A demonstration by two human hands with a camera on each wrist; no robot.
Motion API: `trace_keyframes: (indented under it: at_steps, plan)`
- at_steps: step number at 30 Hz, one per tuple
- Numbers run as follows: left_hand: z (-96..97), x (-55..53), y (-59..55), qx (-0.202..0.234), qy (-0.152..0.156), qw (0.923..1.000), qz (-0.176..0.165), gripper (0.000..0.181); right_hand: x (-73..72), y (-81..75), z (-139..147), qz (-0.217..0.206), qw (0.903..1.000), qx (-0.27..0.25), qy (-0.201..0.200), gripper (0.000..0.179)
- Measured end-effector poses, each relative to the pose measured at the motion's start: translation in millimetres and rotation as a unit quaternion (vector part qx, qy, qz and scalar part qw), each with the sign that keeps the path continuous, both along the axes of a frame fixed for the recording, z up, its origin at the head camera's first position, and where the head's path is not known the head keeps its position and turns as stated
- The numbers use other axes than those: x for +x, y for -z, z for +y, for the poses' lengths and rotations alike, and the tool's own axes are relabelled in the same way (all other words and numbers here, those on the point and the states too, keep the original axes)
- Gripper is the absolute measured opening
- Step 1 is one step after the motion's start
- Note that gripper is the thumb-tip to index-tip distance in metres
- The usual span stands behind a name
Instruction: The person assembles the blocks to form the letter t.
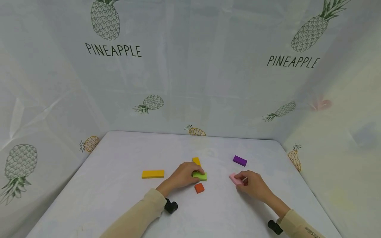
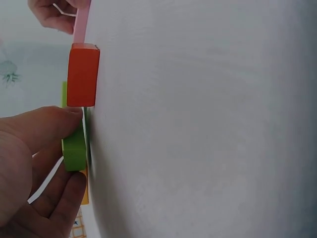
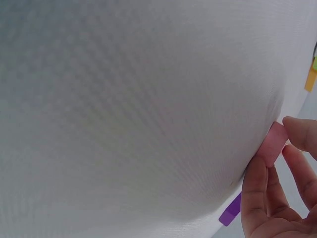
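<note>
Two blocks are pinched at the table (image 1: pixel 104 191): the green block (image 1: pixel 201 176) by the fingers of the left hand (image 1: pixel 183 174) (a red block (image 1: pixel 199 188) sits just beside it), the pink block (image 1: pixel 234 178) by the right hand (image 1: pixel 254 185), near the purple block (image 1: pixel 239 161).

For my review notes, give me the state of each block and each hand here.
Left hand: pinching the green block.
Right hand: pinching the pink block.
Green block: held; contact with the table unclear.
Pink block: held.
Red-orange block: on the table, not held.
Purple block: on the table, not held.
Long yellow block: lying flat, not held.
Other yellow block: partly hidden.
</note>
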State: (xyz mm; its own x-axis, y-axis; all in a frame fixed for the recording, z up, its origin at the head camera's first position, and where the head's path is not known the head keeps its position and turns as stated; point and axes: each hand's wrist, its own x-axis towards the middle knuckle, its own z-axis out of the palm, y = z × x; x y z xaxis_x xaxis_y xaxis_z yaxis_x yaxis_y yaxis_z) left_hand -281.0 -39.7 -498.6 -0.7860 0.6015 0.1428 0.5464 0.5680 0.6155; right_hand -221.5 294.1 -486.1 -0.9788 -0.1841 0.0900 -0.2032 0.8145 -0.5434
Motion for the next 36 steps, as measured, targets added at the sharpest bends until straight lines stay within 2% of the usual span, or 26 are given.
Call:
trace_keyframes:
  at_steps: [13,24,36]
  plan:
    - [0.3,-3.4,2.7,-0.008,0.006,0.9999,0.007,0.025,0.5,-0.2,-0.5,0.004,1.0000,-0.002,-0.002,0.030]
    - [3.2,-4.2,0.2,0.000,0.002,0.9994,-0.033,0.024,0.8,-1.8,-1.7,0.000,1.0000,0.000,-0.007,0.029]
    - [4.9,-6.9,3.2,-0.001,-0.008,0.9994,-0.033,0.025,-1.2,-1.5,0.9,0.030,0.9989,0.011,-0.034,0.028]
